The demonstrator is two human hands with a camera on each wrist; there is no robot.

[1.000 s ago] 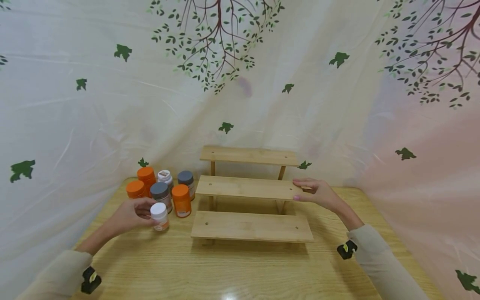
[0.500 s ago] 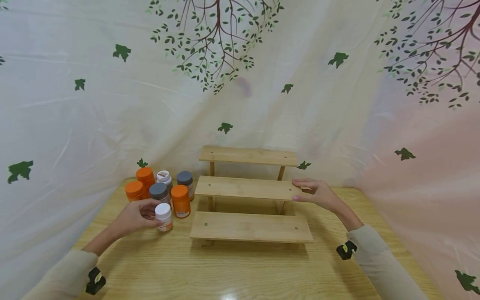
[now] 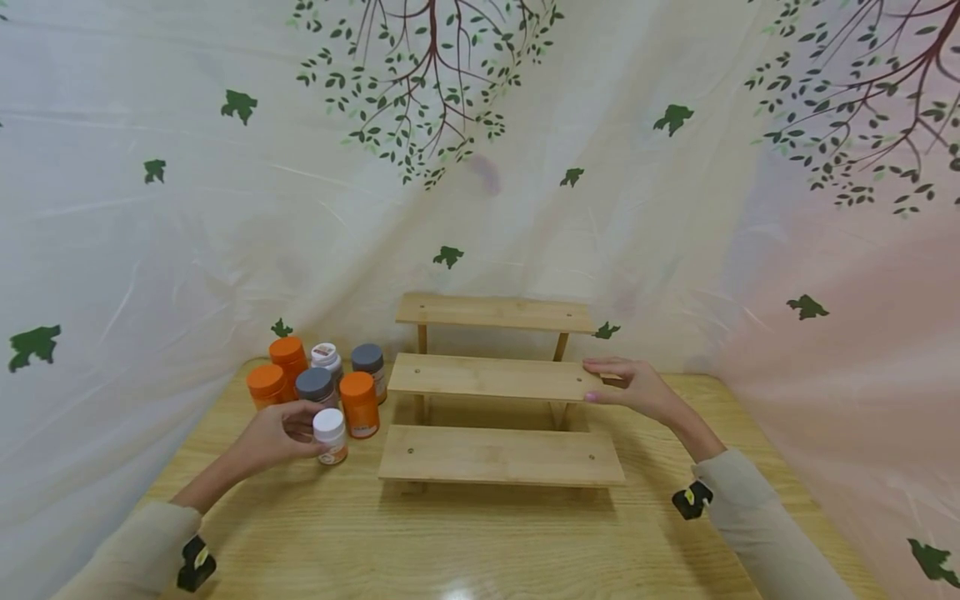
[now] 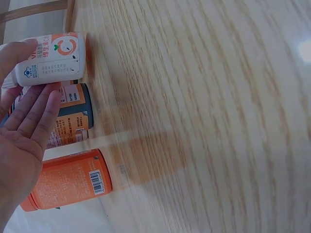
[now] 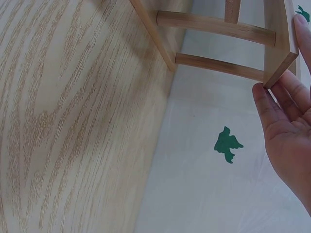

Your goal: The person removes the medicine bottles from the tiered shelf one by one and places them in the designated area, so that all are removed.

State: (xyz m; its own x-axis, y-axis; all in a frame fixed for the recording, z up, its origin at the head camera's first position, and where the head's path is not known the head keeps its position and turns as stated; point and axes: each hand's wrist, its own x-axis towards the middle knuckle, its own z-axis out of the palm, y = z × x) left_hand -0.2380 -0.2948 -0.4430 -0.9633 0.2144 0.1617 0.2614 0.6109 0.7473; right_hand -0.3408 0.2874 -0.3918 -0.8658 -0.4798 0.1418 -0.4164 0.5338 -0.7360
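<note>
Between thumb and fingers, my left hand (image 3: 279, 435) pinches a small white-capped vitamin C bottle (image 3: 331, 437) upright, left of the wooden step shelf (image 3: 501, 456). In the left wrist view the thumb lies on the bottle's label (image 4: 48, 56). Whether its base touches the table cannot be told. Behind it stand a grey-capped bottle (image 3: 316, 383) and an orange bottle (image 3: 360, 406). My right hand (image 3: 637, 390) grips the right end of the shelf's middle board (image 3: 487, 377); in the right wrist view the board's corner (image 5: 282, 70) lies between thumb and fingers.
More bottles crowd the table's back left: orange ones (image 3: 288, 357), a white-capped one (image 3: 325, 357) and another grey-capped one (image 3: 367, 361). A pale curtain (image 3: 525, 225) with printed leaves hangs right behind the wood-grain table (image 3: 450, 542). The shelf has three boards, the rear one (image 3: 491, 312) highest.
My left hand has shifted a little to the right with the white bottle, bringing it nearer the orange bottle and shelf. The right hand has stayed on the middle board.
</note>
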